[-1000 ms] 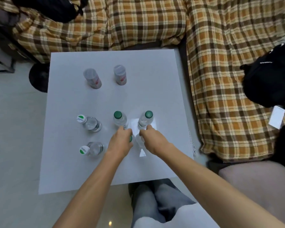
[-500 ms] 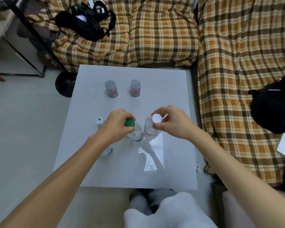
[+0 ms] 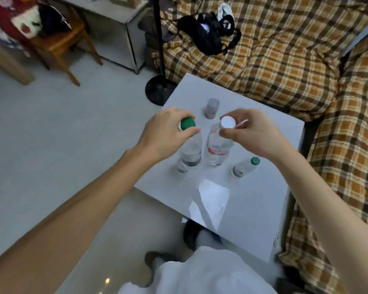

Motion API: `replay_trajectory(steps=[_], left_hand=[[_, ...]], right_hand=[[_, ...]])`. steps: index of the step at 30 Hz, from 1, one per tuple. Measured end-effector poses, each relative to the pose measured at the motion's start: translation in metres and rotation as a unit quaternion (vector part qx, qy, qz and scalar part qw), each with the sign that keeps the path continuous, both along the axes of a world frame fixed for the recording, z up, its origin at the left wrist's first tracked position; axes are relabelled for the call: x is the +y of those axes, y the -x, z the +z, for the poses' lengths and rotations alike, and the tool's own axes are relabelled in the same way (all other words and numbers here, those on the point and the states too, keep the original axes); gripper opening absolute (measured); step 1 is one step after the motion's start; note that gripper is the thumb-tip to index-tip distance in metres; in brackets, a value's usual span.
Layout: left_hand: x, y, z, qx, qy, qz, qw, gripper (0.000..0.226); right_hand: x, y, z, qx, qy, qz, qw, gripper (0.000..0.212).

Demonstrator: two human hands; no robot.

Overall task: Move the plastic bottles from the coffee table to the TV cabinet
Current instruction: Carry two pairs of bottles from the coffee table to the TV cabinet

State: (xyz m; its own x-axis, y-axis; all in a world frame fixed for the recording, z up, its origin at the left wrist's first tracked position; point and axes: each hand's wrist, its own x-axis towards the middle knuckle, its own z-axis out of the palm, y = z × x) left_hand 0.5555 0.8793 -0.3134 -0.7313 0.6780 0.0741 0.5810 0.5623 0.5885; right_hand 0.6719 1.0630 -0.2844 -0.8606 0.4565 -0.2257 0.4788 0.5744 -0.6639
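Pinching necks just under the caps, the left hand [image 3: 162, 132] holds the green-capped bottle [image 3: 190, 149], the right hand [image 3: 253, 132] the white-capped bottle [image 3: 218, 145].

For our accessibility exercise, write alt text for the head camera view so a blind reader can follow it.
Two bare hands each hold a clear plastic bottle by its cap above a white coffee table: the left hand a green-capped bottle, the right hand a white-capped bottle. More bottles stand on the table beside a plaid-covered sofa.

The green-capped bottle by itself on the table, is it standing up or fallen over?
Standing up: the bottle rests on its base, cap on top.
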Motion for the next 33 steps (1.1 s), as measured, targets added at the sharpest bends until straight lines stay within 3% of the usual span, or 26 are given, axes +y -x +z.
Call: replay_trajectory(steps=[5, 17, 26, 33], left_hand=[[-0.094, 0.007, 0.019, 0.071, -0.007, 0.13, 0.989, 0.038], [-0.354, -0.035, 0.031, 0.093, -0.04, 0.369, 0.924, 0.03], [-0.52, -0.089, 0.008, 0.08, -0.028, 0.557, 0.826, 0.032], [-0.615, -0.105, 0.0, 0.052, -0.045, 0.675, 0.735, 0.03]], right_hand=[[-0.084, 0.026, 0.008, 0.047, -0.003, 0.076, 0.996, 0.023], [-0.297, 0.078, 0.002, 0.066, -0.009, 0.297, 0.953, 0.035], [-0.474, 0.129, -0.008, 0.071, -0.001, 0.467, 0.881, 0.034], [-0.617, 0.168, -0.015, 0.048, 0.046, 0.595, 0.801, 0.025]])
